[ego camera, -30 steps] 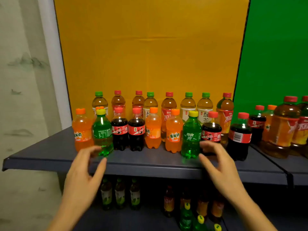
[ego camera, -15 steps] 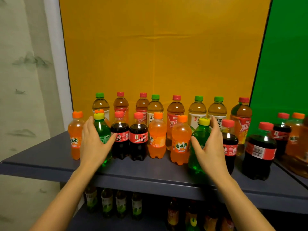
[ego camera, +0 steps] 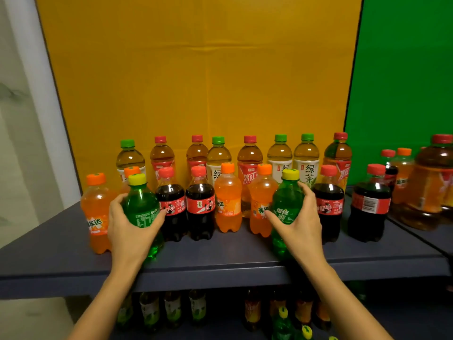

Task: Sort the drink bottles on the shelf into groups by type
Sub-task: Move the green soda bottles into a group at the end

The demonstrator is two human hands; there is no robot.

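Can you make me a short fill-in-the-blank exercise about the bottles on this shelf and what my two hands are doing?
1. Each hand grips a green plastic bottle with a ____ cap: the left hand holds the left green bottle, the right hand the right green bottle.
2. Directly between the two green bottles stand two dark cola bottles and ____ orange soda bottles.
3. The back-row tea bottles have green or ____ caps.
4. All stand on a dark ____ shelf.

Missing words: yellow; two; red; blue

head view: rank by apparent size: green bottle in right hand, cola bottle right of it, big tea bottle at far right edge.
1. Big tea bottle, largest, though partly cut off.
2/3. Green bottle in right hand versus cola bottle: alike; green stands nearer, so unranked.
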